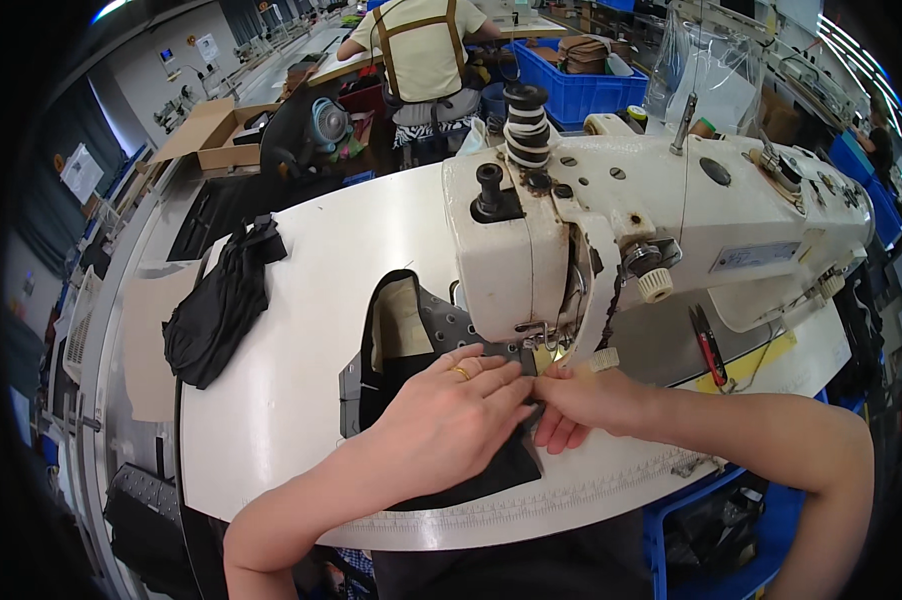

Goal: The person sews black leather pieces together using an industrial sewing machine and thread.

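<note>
A piece of black fabric (pixel 486 487) with a beige inner side and a grey dotted strip lies under the head of a white sewing machine (pixel 516 270). My left hand (pixel 451 415), a ring on one finger, rests flat on the fabric with its fingers stretched toward the presser foot. Just right of the foot, my right hand (pixel 583 402) pinches the fabric's edge between thumb and forefinger, its other fingers curled below. The fingertips of both hands nearly meet. The needle point is hard to make out behind the machine's parts.
Gathered black cloth (pixel 226 305) lies on the white table (pixel 271 450) at the left. Red-handled thread snips (pixel 709 350) lie right of the machine. A blue bin (pixel 661 540) stands below the table's front edge. Farther back sit a person (pixel 421 50) and a blue crate (pixel 571 90).
</note>
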`<state>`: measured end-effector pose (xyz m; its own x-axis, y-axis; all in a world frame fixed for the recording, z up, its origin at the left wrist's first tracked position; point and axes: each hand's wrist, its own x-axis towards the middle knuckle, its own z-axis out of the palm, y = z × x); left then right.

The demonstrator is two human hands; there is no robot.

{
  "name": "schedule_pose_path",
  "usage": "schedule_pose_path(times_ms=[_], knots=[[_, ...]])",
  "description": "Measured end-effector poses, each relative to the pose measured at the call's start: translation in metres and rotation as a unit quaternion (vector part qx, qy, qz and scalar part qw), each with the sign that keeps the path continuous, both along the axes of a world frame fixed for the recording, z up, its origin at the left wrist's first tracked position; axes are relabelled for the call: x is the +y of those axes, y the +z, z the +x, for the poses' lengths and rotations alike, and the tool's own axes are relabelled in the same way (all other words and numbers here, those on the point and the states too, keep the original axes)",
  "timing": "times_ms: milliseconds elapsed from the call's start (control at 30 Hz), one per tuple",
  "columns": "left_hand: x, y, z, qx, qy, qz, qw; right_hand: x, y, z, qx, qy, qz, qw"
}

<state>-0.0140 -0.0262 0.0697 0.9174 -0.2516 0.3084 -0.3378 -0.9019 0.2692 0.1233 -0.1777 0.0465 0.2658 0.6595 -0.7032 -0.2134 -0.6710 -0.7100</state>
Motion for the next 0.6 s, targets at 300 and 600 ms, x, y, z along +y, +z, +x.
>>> schedule_pose_path(times_ms=[300, 600], knots=[[0.02, -0.049, -0.005, -0.017, 0.038, 0.041, 0.998, -0.002, 0.003, -0.001, -0.004, -0.007, 0.008, 1.0], [0.028, -0.047, 0.003, 0.015, 0.03, 0.004, 0.999, 0.0, 0.002, 0.003, 0.003, -0.009, 0.002, 1.0]])
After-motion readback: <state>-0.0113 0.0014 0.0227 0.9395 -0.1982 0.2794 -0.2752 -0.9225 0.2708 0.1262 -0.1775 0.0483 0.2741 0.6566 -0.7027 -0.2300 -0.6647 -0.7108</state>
